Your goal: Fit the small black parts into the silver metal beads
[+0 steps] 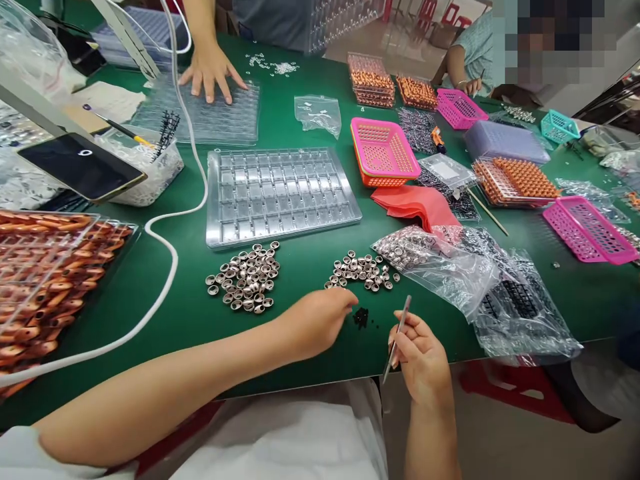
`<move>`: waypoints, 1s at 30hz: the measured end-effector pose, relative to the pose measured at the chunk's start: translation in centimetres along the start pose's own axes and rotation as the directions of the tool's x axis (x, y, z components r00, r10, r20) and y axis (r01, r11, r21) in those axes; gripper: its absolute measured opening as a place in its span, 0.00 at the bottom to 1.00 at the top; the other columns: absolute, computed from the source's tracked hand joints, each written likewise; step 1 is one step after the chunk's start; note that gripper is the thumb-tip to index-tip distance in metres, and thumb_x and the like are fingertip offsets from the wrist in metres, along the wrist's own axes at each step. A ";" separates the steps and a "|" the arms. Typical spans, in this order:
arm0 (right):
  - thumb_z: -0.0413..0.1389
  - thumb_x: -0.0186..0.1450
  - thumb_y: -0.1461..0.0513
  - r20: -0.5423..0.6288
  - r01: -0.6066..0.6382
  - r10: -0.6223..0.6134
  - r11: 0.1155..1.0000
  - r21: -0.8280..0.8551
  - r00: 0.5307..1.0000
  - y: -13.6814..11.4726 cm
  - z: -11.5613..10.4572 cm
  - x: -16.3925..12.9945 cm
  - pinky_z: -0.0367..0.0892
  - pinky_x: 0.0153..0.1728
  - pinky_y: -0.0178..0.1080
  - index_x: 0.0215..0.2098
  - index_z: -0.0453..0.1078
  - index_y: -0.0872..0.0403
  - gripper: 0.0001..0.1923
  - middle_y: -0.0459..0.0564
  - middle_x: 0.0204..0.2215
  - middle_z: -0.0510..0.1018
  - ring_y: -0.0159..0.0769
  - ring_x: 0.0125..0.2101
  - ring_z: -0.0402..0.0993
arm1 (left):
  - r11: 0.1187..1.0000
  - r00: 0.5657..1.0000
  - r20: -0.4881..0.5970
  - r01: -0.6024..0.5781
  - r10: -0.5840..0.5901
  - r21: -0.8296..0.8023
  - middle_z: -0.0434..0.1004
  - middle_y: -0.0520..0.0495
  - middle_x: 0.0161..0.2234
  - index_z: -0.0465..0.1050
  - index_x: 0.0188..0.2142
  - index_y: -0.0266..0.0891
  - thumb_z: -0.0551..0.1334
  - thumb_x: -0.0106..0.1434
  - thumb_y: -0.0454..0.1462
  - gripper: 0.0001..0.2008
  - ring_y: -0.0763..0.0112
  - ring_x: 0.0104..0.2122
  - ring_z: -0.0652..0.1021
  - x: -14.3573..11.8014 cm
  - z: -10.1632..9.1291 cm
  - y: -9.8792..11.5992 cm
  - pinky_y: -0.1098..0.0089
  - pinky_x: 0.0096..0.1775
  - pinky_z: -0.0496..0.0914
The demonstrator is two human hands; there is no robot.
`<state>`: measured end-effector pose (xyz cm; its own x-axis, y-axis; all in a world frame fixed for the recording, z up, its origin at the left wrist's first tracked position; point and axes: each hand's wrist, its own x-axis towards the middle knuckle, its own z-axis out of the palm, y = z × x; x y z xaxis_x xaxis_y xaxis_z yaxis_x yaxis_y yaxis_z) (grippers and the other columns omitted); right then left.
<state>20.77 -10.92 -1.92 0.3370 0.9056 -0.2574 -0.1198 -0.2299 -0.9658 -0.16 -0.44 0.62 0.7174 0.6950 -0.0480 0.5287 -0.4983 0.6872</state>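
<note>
The left hand (320,320) is turned knuckles-up, so its fingertips and anything pinched under them are hidden. Just beside those fingertips lies a clump of tiny black parts (361,317), too small to make out singly. The right hand (423,360) covers the lower stretch of the thin metal tool (397,337), and its tip is too fine to read. Right of that hand, the clear bags (520,307) blur the dark pieces inside them. Far left of the left hand, the tray of orange parts (45,280) runs off the picture's edge. Across the table, a co-worker's hand (213,70) shows, the arm cut off at the top.
</note>
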 end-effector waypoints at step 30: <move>0.62 0.68 0.61 0.087 0.186 -0.217 0.944 0.272 0.972 0.8 -1.9 -0.2 0.82 0.30 0.39 0.41 0.75 0.49 0.04 0.50 0.40 0.85 0.42 0.34 0.86 | 0.984 0.994 -0.093 0.032 -0.049 -0.175 0.80 0.50 0.34 0.74 0.41 0.39 0.61 0.65 0.33 0.05 0.69 0.32 0.77 -0.5 -1.0 -0.8 0.70 0.35 0.71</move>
<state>22.44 -11.92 -2.68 0.2724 0.9614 -0.0382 -0.3046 0.0485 -0.9512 -1.40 0.13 0.85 0.6453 0.7638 -0.0140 0.4638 -0.3772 0.8016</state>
